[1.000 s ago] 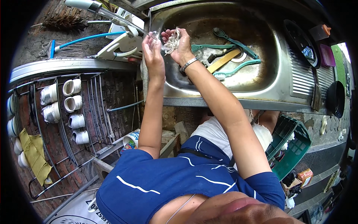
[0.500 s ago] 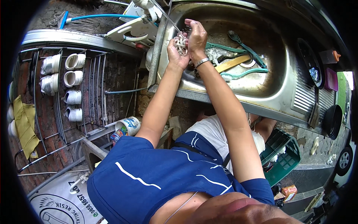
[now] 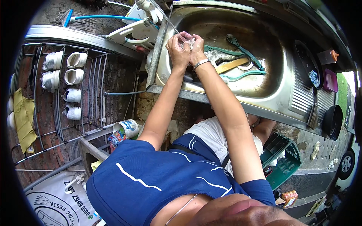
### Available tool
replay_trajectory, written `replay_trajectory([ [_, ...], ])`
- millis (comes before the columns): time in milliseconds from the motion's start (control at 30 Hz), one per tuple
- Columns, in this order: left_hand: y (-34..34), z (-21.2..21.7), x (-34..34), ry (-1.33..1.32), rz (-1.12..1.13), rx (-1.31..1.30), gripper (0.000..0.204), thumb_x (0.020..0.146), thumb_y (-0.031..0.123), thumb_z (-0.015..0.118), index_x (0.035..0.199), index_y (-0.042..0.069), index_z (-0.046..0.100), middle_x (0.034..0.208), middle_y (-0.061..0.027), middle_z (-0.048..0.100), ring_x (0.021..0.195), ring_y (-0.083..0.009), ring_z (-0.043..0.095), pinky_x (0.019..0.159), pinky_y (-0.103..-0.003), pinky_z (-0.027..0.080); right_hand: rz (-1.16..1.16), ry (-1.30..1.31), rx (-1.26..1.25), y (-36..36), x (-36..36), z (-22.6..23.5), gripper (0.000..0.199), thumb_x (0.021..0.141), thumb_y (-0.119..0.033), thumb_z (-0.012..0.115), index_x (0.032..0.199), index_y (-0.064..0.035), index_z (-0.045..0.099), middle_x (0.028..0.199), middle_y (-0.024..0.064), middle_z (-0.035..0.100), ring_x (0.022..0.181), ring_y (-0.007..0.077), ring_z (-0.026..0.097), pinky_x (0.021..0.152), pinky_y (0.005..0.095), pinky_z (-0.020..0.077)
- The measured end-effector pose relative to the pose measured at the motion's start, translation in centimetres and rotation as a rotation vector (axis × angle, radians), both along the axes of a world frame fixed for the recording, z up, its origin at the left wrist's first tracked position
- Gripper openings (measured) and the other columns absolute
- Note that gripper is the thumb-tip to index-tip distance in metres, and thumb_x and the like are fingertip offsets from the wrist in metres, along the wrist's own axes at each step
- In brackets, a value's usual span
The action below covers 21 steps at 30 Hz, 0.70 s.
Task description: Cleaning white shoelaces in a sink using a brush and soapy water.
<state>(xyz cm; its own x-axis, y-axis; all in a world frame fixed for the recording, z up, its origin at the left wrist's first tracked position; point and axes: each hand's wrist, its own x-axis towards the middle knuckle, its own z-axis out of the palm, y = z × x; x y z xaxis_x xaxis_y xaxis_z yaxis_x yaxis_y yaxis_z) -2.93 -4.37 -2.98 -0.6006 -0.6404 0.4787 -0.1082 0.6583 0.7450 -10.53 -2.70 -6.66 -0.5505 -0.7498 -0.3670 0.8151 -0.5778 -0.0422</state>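
Rubbing a small clear object (image 3: 187, 42) between both hands over the steel sink (image 3: 241, 81) at 12 o'clock | left hand (image 3: 177, 51) and right hand (image 3: 197, 49) pinch it in a closed grip | brushes (image 3: 241, 75) lie unwashed in the basin at 1 o'clock; work looks midway.

Brushes (image 3: 241, 62) lying in sink (image 3: 271, 94); cup rack (image 3: 64, 83) left of sink; crate (image 3: 284, 160) below sink.
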Motion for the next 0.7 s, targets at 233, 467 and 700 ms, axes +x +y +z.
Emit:
replay_trajectory([
  [233,-2.7,-0.9,0.5,-0.038,0.160,-0.253,0.025,0.084,0.015,0.069,0.108,0.011,0.065,0.114,-0.0086,0.063,0.113,-0.0293,0.053,0.101,-0.044,0.037,0.035,0.433,0.482,0.3,3.7,3.6,0.036,0.098,-0.033,0.054,0.103,0.0000,0.068,0.097,0.0129,0.070,0.089,0.0233,0.067,0.085,0.0349,0.0533],
  [467,-0.6,-0.3,2.1,0.281,-0.137,0.558,0.023,0.103,0.013,0.044,0.118,0.001,0.056,0.117,-0.0095,0.056,0.110,-0.0169,0.055,0.096,-0.032,0.044,0.085,0.287,0.372,1.5,2.5,4.1,0.032,0.104,-0.032,0.051,0.092,-0.0039,0.062,0.070,0.0046,0.058,0.043,0.0090,0.039,0.037,0.0254,0.0262],
  [700,0.1,-0.1,3.1,0.259,-0.171,0.927,0.034,0.106,0.027,0.039,0.124,0.003,0.054,0.113,-0.0080,0.059,0.105,-0.0159,0.056,0.095,-0.030,0.044,0.185,0.104,0.171,1.0,2.0,4.5,0.047,0.103,-0.041,0.044,0.062,-0.0183,0.042,0.047,-0.0030,0.036,0.036,0.0135,0.027,0.037,0.0299,0.0173],
])
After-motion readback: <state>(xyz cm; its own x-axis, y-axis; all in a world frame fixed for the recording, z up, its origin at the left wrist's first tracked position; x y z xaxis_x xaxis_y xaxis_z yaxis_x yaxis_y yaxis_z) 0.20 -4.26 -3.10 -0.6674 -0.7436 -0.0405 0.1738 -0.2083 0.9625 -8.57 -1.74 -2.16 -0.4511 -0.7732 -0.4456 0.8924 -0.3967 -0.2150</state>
